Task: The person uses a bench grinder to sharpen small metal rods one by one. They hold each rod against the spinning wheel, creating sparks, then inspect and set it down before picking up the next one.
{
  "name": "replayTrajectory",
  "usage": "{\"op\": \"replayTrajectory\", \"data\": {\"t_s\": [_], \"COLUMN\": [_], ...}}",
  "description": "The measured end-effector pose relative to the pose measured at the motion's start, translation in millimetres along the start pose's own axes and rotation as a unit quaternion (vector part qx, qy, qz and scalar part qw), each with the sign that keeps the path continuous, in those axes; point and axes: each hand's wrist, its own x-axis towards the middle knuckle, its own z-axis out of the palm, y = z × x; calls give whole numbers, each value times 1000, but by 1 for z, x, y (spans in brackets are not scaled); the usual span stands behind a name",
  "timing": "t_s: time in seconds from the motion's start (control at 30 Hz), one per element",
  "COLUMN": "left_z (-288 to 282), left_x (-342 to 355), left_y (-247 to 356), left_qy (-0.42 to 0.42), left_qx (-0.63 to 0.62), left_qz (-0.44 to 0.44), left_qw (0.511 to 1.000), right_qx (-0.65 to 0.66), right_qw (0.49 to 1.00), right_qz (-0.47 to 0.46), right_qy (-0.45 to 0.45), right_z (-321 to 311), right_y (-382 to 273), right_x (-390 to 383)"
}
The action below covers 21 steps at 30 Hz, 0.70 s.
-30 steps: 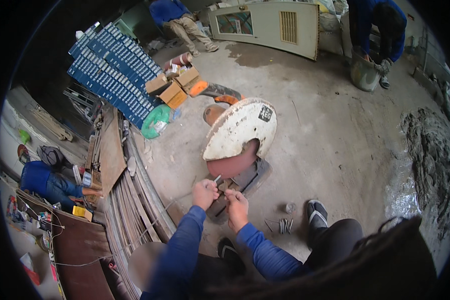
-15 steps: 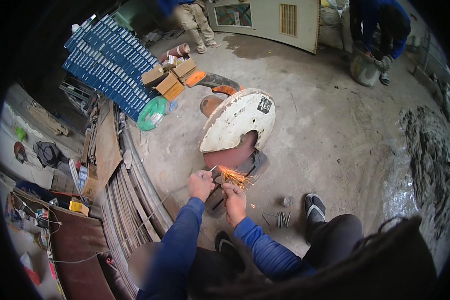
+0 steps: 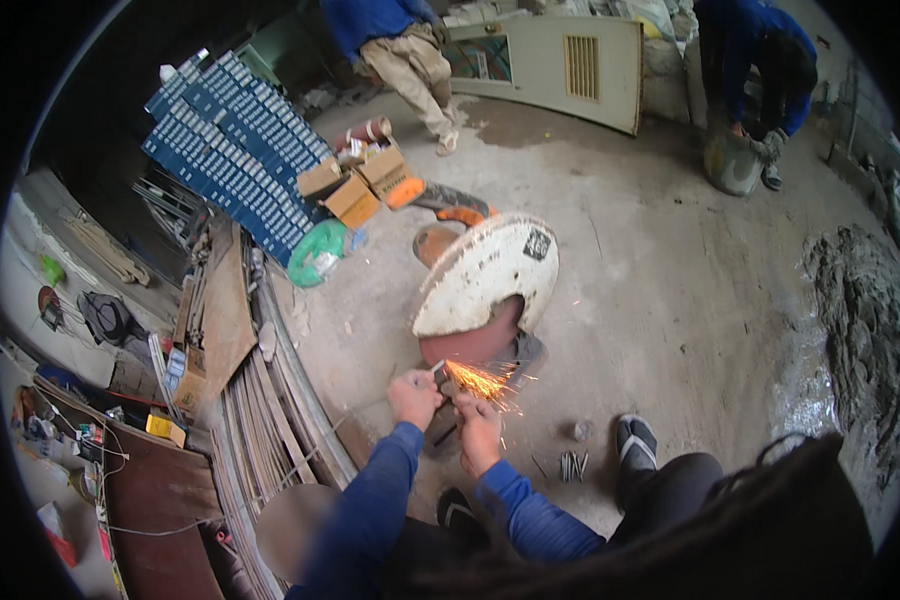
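A cut-off saw with a scuffed white guard (image 3: pixel 485 265) and red disc (image 3: pixel 468 338) stands before me. My left hand (image 3: pixel 414 398) is closed on a thin metal rod (image 3: pixel 437 368), its tip at the disc's lower edge, where orange sparks (image 3: pixel 482 378) spray rightward. My right hand (image 3: pixel 478 428) is closed just right of it, beneath the sparks; what it grips is hidden. A small can (image 3: pixel 582 430) and several short metal rods (image 3: pixel 573 466) lie on the floor beside my right foot.
Blue stacked boxes (image 3: pixel 230 150), cardboard cartons (image 3: pixel 353 200) and a green coil (image 3: pixel 310 258) lie behind the saw. Long metal strips (image 3: pixel 260 420) run along my left. A co-worker (image 3: pixel 400 60) walks by a white door (image 3: pixel 600 70); another (image 3: pixel 760 70) bends over a bucket. Wet cement (image 3: pixel 855 330) lies right.
Sparks have appeared and grown brighter at the disc. The standing co-worker at the back has stepped forward and right. The person seen at the left a second ago is gone from that spot.
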Motion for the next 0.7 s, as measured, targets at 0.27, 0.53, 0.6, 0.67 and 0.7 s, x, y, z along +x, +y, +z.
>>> {"op": "replayTrajectory", "data": {"t_s": [0.27, 0.53, 0.6, 0.67, 0.7], "left_z": [-11, -24, -22, -23, -21], "left_x": [-5, -12, -13, -13, -13], "left_y": [-4, -1, 4, 10, 12], "left_qy": [-70, -165, -147, -139, -127], "left_qx": [-57, -134, -101, -82, -80], "left_qz": [-77, -110, -93, -65, -64], "left_qw": [993, 971, 980, 985, 987], "right_qx": [2, 28, 11, 0, -5], "right_qw": [999, 999, 1000, 1000, 1000], "right_qz": [-32, -39, -20, -14, -15], "right_qy": [-3, -8, -7, -8, -7], "right_z": [-2, -5, -5, -3, -2], "right_y": [9, 10, 4, -2, -4], "right_x": [11, 4, 0, -2, -3]}}
